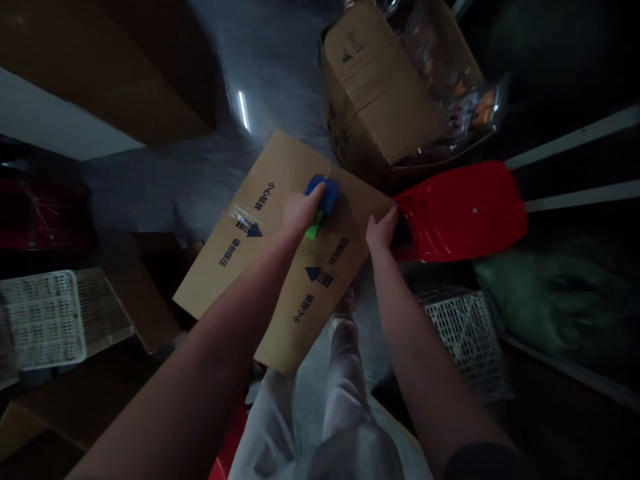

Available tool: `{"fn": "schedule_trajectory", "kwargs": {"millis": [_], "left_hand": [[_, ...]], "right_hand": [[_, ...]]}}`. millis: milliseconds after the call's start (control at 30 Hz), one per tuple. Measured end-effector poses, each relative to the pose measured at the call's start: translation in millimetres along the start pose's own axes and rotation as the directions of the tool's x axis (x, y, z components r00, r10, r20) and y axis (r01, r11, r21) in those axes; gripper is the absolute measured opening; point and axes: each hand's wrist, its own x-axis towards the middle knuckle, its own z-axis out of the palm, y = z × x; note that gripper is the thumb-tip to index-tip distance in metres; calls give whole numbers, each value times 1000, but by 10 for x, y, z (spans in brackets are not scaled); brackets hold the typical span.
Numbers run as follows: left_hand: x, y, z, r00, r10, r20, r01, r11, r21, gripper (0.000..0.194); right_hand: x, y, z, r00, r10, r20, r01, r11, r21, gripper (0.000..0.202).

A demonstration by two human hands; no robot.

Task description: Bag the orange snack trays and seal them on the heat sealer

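A tan cardboard box [295, 167] with dark printed arrows and characters is in front of my legs, tilted in view. My left hand [303, 210] is over its upper face, closed round a blue and green tape dispenser [325, 193], or a similar tool; its exact kind is blurred. My right hand [382, 230] grips the right edge of the box near its corner, thumb up, beside a red plastic seat [470, 213].
An open carton [370, 73] with plastic-wrapped items stands beyond the box. White crates are at the left [43, 320] and right [467, 340]. Open cartons lie at lower left, a large brown box [115, 60] at upper left. Red seat-like plastic shows below.
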Motion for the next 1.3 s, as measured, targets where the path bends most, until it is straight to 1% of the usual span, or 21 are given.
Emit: {"fn": "schedule_trajectory", "kwargs": {"millis": [33,67,167,233,267,333,400,467,500,567,600,667,700,767,833,900,1000,1100,1233,1267,1300], "left_hand": [[86,53,3,1000,13,0,-13,1000,-17,74],[141,88,10,1000,26,6,-26,999,-28,74],[146,80,21,998,48,42,-46,998,-43,75],[52,-28,-11,996,69,49,-66,995,-70,73],[-18,-118,-46,996,81,47,-76,993,-89,70],[-205,-387,-158,995,93,45,-87,989,-119,65],[-477,-783,-323,995,79,66,-70,989,-131,61],[-862,-1298,-521,993,35,109,-18,988,-153,61],[-1101,-1588,-625,989,-7,147,32,985,-172,62],[-1652,-2198,-823,977,-79,199,121,971,-208,63],[-1947,-2502,-914,973,-134,190,175,961,-215,62],[-2515,-3070,-1074,944,-260,205,302,930,-209,59],[-2765,-3323,-1143,926,-301,229,349,913,-210,58],[-3155,-3745,-1259,895,-361,261,415,889,-193,56],[-3378,-4046,-1337,875,-389,288,450,872,-193,56],[-3455,-4230,-1368,868,-392,305,462,862,-208,57],[-3413,-4354,-1312,869,-379,317,462,851,-249,58],[-3308,-4418,-1166,864,-383,327,473,840,-265,60],[-3156,-4530,-957,874,-357,329,456,836,-304,62],[-3120,-4555,-918,875,-356,329,459,826,-327,63],[-3086,-4576,-887,875,-357,328,463,816,-346,65]], "right_hand": [[-70,-93,48,1000,-17,-12,17,999,-29,59],[-228,-176,105,1000,-21,-19,20,998,-58,60],[-913,-298,302,1000,-24,-2,23,986,-164,60],[-1238,-272,405,999,-27,21,31,977,-212,60],[-1315,-243,438,999,-31,24,35,973,-229,60],[-1330,-186,471,999,-42,15,44,966,-255,61],[-1256,-152,478,998,-61,1,59,960,-274,60],[-1189,-139,481,997,-75,-24,65,954,-291,59],[-1170,-135,486,996,-80,-40,64,952,-301,58],[-1157,-124,499,993,-95,-69,69,945,-319,58],[-1156,-115,505,991,-105,-79,73,942,-327,58],[-1151,-91,512,989,-112,-93,74,938,-339,57],[-1144,-78,512,989,-109,-98,70,937,-342,57],[-1123,-55,507,989,-105,-103,63,935,-349,58],[-1102,-44,499,989,-112,-98,70,931,-358,58],[-1096,-46,493,990,-108,-92,67,928,-366,59],[-1118,-60,487,992,-90,-84,53,927,-372,59],[-1117,-68,466,993,-99,-71,66,925,-375,60],[-1059,-150,371,992,-116,-50,88,920,-381,61],[-1090,-203,344,990,-136,-38,111,917,-384,62],[-1168,-271,325,984,-180,-4,165,909,-384,63]]}}
